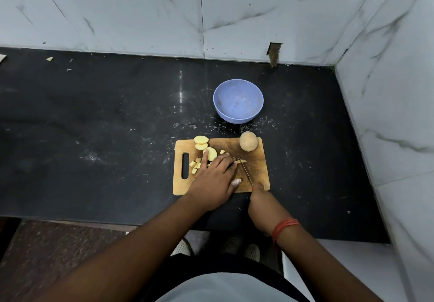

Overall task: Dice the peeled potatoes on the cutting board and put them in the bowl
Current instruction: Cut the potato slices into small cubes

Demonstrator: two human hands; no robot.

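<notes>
On the dark tabletop [94,114] I see the wooden board [256,172], and the blue bowl [238,101] stands just behind it, with nothing inside. My left hand [215,179] lies flat on the board with straight fingers, pressing down on potato pieces; its index finger touches a round slice [212,153]. My right hand [264,204] is at the near right corner of the board and grips the knife [245,171], whose thin blade points away from me, with the tip beside a small potato strip [242,161]. Small cubes [195,166] lie near the handle slot of the board, two slices [201,142] are at the far edge, and one whole potato [248,141] sits at the far right corner.
</notes>
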